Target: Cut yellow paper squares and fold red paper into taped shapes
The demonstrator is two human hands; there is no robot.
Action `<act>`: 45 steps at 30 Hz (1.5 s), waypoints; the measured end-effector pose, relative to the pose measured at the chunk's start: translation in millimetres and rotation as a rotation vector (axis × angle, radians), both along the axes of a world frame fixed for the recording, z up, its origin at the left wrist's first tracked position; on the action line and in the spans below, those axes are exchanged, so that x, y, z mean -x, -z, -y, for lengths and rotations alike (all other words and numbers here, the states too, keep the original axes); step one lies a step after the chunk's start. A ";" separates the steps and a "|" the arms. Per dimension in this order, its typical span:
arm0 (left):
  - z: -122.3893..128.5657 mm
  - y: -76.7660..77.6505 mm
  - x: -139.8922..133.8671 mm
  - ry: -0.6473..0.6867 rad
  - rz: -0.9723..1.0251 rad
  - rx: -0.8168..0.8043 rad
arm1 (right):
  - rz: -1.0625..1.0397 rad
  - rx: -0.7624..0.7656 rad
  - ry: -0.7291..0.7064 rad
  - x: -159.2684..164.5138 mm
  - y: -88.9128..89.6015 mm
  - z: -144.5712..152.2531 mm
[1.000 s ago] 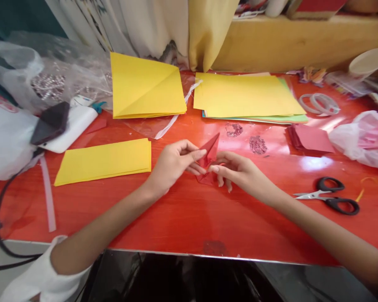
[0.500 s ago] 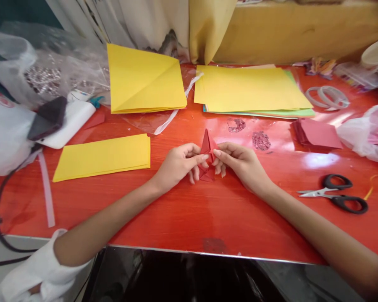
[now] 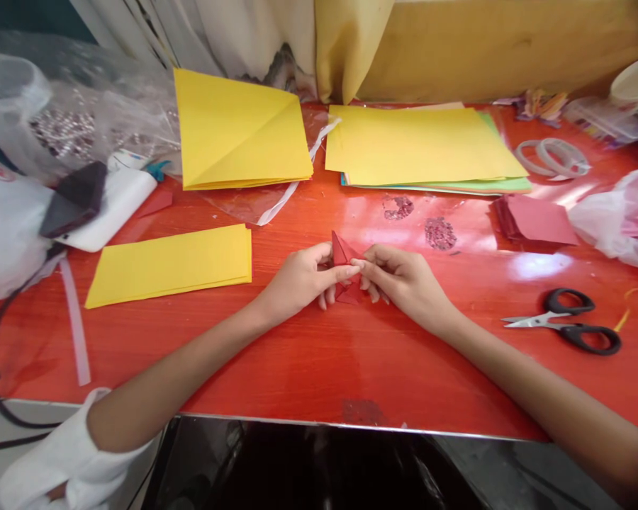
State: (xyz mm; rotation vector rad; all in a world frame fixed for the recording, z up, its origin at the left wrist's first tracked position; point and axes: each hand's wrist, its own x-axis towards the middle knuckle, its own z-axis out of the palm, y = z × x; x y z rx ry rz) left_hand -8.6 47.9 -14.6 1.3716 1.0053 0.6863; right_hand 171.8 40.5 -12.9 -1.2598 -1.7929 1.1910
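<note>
Between my two hands is a small piece of folded red paper (image 3: pixel 343 249), with a pointed tip at the top and a lower part showing beneath my fingers. My left hand (image 3: pixel 309 276) pinches it from the left, thumb across its front. From the right, my right hand (image 3: pixel 398 275) grips its other edge between thumb and fingers. Both thumb tips meet at the middle of the fold, covering part of it. The fingers behind the paper are partly hidden.
Yellow paper stacks lie at left (image 3: pixel 170 265), back left (image 3: pixel 244 134) and back right (image 3: pixel 425 145). Black-handled scissors (image 3: pixel 568 320) rest at right, below a stack of red paper squares (image 3: pixel 542 221). Tape rolls (image 3: pixel 556 157), plastic bags (image 3: pixel 624 219) and a dark phone-like object (image 3: pixel 77 198) stand around the edges.
The paper's tip has shifted slightly left and down, and its folds have turned. My thumbs have come together over its middle. The whole view has moved a little.
</note>
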 end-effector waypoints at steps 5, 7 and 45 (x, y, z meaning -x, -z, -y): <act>-0.5 -1.8 -1.8 -0.089 0.046 0.028 | -0.062 0.093 -0.071 1.4 -1.5 0.1; -0.4 -2.2 -2.3 -0.118 0.054 0.026 | -0.060 0.105 -0.095 1.9 -1.9 0.2; -5.4 -6.2 19.0 0.325 -0.714 -0.805 | 0.463 0.224 -0.075 -14.6 -19.6 -0.9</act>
